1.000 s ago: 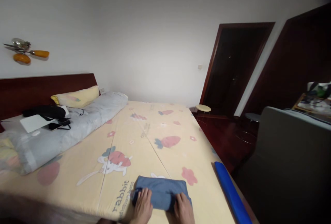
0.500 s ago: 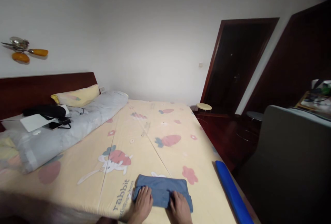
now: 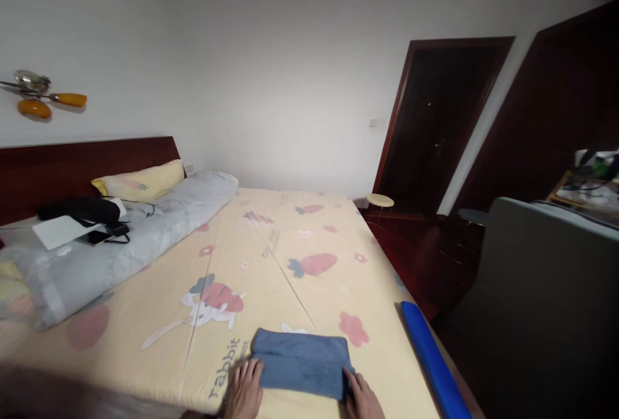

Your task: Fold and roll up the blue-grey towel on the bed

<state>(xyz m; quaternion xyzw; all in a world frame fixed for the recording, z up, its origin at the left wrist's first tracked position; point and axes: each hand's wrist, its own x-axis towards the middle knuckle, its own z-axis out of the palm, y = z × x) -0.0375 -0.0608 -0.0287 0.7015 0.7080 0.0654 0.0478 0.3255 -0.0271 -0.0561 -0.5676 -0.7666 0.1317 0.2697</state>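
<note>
A folded blue-grey cloth (image 3: 302,362) lies flat near the front edge of the bed, on a cream sheet printed with carrots and rabbits. My left hand (image 3: 245,388) is at the cloth's left edge, its bent fingers touching the lower left corner. At the lower right corner is my right hand (image 3: 362,394), with fingers closed on the cloth's edge and the thumb partly hidden. Whether the left fingers pinch the fabric is too small to tell.
A long blue object (image 3: 432,358) lies along the bed's right edge. To the left, a rolled grey quilt (image 3: 140,245) bears a white sheet, a black bag and a phone. A yellow stool (image 3: 380,200) stands beyond; a dark grey panel (image 3: 522,303) rises at right.
Both hands have moved apart, from on top of the cloth to its left and right edges. More of the cloth's surface shows, and the view has shifted slightly.
</note>
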